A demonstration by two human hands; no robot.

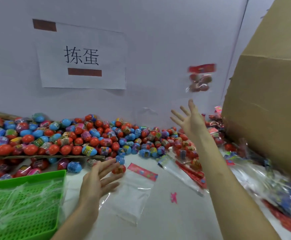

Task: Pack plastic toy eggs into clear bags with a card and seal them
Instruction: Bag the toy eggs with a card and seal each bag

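Note:
A sealed clear bag of red eggs with a red card on top (200, 78) is in mid-air, blurred, in front of the wall beside the big carton. Below it my right hand (189, 118) is raised with fingers spread, holding nothing. My left hand (99, 179) hovers low over the table with straight fingers, its tips near a red egg (118, 169) and a blue egg (120, 159). An empty clear bag with a red header card (137, 186) lies flat on the white table. A large heap of red, blue and pink toy eggs (82, 137) runs along the wall.
A green plastic basket (28, 177) holding clear film stands at front left. A big cardboard carton (269, 108) fills the right side. Packed bags and loose empty bags (193, 163) lie at its foot. A paper sign (82, 58) hangs on the wall.

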